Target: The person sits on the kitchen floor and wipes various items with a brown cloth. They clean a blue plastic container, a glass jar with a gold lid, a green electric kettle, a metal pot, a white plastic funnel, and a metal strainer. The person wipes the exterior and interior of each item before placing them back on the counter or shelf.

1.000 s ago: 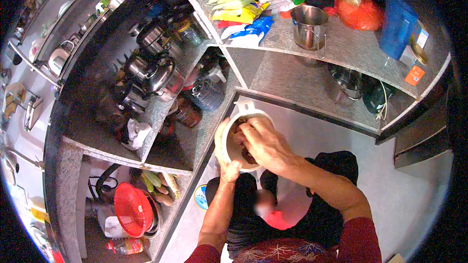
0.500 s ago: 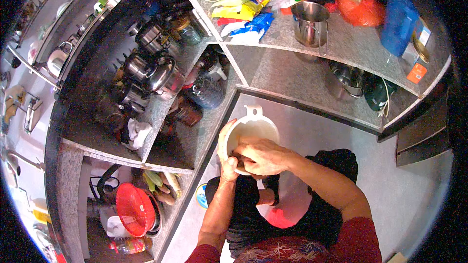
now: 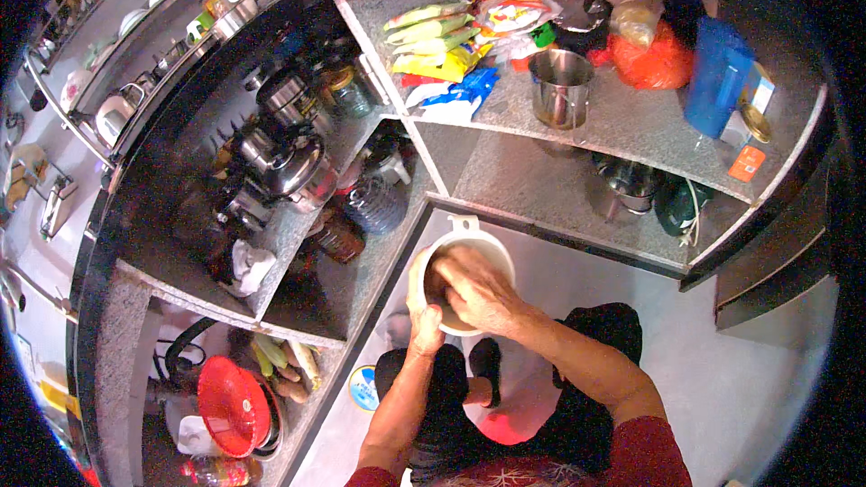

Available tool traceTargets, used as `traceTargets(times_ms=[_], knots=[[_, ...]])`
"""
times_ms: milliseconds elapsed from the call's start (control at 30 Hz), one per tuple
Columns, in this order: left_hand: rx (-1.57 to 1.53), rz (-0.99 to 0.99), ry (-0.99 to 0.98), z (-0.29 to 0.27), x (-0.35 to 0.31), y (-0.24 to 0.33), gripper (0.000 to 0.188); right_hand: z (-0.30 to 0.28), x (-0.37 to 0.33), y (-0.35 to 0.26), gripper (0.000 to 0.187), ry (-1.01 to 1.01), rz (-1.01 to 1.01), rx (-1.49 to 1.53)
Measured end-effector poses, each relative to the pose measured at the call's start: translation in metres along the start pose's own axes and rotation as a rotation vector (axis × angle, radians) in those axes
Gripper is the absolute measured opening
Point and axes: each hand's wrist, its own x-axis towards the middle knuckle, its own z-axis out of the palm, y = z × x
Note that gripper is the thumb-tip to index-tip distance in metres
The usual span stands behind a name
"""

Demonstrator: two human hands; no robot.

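A round white plastic tub [image 3: 507,252] with a hooked tab on its far rim is held above my knees. My left hand [image 3: 424,311] grips its left side, the thumb over the near rim and the fingers around the outer wall. My right hand [image 3: 474,287] reaches down inside from the right, its fingers bent and drawn together. The fingertips are sunk in the tub, so whatever they touch or hold is hidden. Some brownish contents show dimly beside them.
Ahead, an upper shelf holds a steel pot [image 3: 561,90], bagged goods, corn and a blue pitcher [image 3: 717,77]. Steel pots [image 3: 298,167] and jars fill the left shelves. A red basket [image 3: 233,406] stands lower left. A red round surface [image 3: 505,427] shows between my legs.
My right hand has shifted within the tub, its fingers now farther toward the far left side. The left hand keeps its grip. The whole view has tilted slightly, with the shelves appearing lower.
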Motion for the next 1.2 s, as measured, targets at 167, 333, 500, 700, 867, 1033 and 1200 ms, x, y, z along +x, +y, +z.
traceTargets(times_ms=[167,333,500,700,867,1033,1200], knots=[[0.005,-0.029,0.008,0.005,0.001,0.005,0.100,-0.029,0.001,-0.007,0.021,-0.384,0.031,0.349],[-0.045,-0.024,0.188,-0.017,0.002,-0.013,0.095,-0.070,0.007,-0.004,0.027,-0.714,0.031,0.463],[-0.640,-0.241,0.414,-0.013,0.019,0.008,0.084,-0.096,-0.004,0.012,0.039,-0.262,0.228,0.558],[-1.091,-0.457,0.160,0.021,0.025,0.015,0.076,-0.040,-0.033,0.044,0.044,-0.152,0.389,0.384],[-1.126,-0.427,0.159,0.042,0.028,0.019,0.074,-0.033,-0.034,0.043,0.041,0.008,0.417,0.408],[-1.163,-0.386,-0.009,0.061,0.036,0.017,0.071,-0.054,-0.042,0.061,0.033,-0.045,0.528,0.514],[-1.224,-0.438,-0.010,0.083,0.042,0.006,0.058,-0.082,-0.050,0.051,0.028,0.177,0.494,0.568]])
